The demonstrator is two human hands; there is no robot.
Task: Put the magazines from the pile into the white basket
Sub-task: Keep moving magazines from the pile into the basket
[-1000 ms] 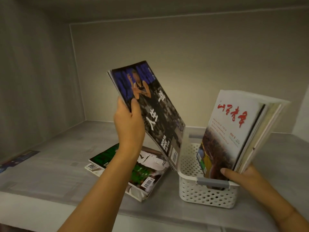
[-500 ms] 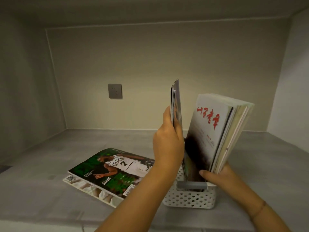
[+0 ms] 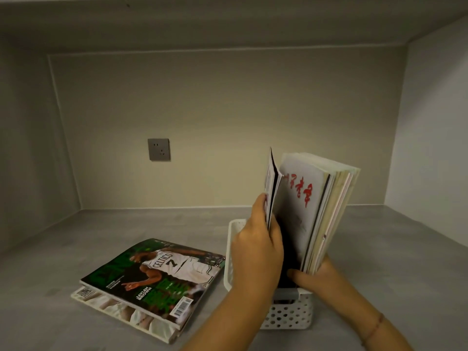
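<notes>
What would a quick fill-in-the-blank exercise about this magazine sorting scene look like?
The left hand grips a magazine beside the stack in the white basket; the stack's front cover has ____ lettering. The right hand holds that stack near its ____ edge. The pile lies to the basket's ____. Its top cover shows jersey number ____.
Missing words: red; bottom; left; 7.

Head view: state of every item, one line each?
white basket, upright, holding magazines.
left hand, grips the dark magazine's edge.
dark magazine, upright over the basket, lower end hidden by the hand.
right hand, holds the upright stack at its base.
upright stack, standing in the basket, leaning right.
pile, at least two magazines lying flat, left of the basket.
wall socket, nothing plugged in.
</notes>
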